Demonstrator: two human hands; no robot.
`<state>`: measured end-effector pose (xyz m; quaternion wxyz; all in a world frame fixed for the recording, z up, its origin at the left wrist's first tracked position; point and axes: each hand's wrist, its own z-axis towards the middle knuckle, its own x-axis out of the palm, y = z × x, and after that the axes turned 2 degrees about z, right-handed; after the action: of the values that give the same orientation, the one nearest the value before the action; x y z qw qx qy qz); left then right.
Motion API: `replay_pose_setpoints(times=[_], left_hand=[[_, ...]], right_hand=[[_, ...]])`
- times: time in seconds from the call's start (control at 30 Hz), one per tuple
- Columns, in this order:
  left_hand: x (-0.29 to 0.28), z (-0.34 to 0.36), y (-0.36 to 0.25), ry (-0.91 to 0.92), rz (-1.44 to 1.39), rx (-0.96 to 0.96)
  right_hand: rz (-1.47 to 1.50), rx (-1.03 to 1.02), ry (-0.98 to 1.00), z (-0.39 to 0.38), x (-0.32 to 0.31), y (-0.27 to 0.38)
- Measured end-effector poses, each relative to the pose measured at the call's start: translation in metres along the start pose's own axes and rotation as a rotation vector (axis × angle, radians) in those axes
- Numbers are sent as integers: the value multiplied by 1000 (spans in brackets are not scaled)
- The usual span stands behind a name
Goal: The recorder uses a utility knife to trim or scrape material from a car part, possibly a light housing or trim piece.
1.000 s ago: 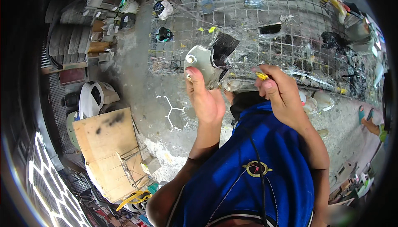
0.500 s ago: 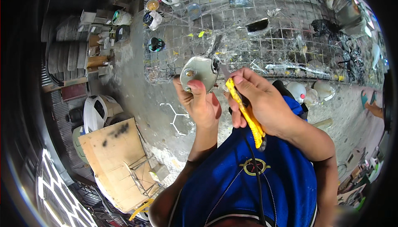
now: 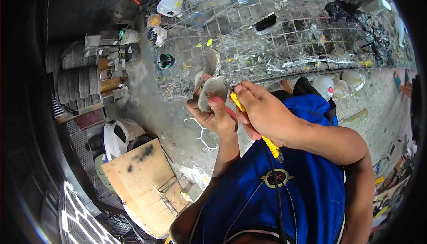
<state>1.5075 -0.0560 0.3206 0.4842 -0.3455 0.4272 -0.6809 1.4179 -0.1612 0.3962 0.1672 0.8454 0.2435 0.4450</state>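
My left hand (image 3: 219, 120) is closed around a grey, thin-walled molded part (image 3: 212, 91), thumb on its near face. A narrow arm of this part points up and away from me. My right hand (image 3: 267, 112) grips a yellow-handled utility knife (image 3: 270, 147), its handle slanting down toward my blue shirt. The front end of the knife is at the part's right edge; whether the blade touches it I cannot tell. Part of the handle is hidden behind my fingers.
Beyond my hands lies a stained wire grid (image 3: 249, 43) strewn with scraps. A white jug (image 3: 323, 86) stands to the right. At lower left is a wooden board (image 3: 140, 177), with a white shell-like part (image 3: 116, 137) behind it. A person's foot (image 3: 402, 88) shows far right.
The grey part has turned in my left hand, so its broad face is now seen more edge-on. My right hand and the knife have shifted left and slightly down along its edge.
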Motion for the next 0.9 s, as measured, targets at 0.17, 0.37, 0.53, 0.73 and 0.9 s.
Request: replay_pose_setpoints(times=[0.17,0.37,0.53,0.73,0.9], left_hand=[[0,-9,19,122,82,53],[-28,-8,86,237,524,-51],[-41,14,186,334,773,54],[-53,15,202,618,1230,220],[24,46,178,627,1003,253]], right_hand=[[298,154,94,8,-31,5],[394,-113,-191,3,-134,-6],[359,-225,-801,-31,-242,-41],[413,-451,-901,-92,-295,-101],[616,-583,-1045,-120,-315,-129]])
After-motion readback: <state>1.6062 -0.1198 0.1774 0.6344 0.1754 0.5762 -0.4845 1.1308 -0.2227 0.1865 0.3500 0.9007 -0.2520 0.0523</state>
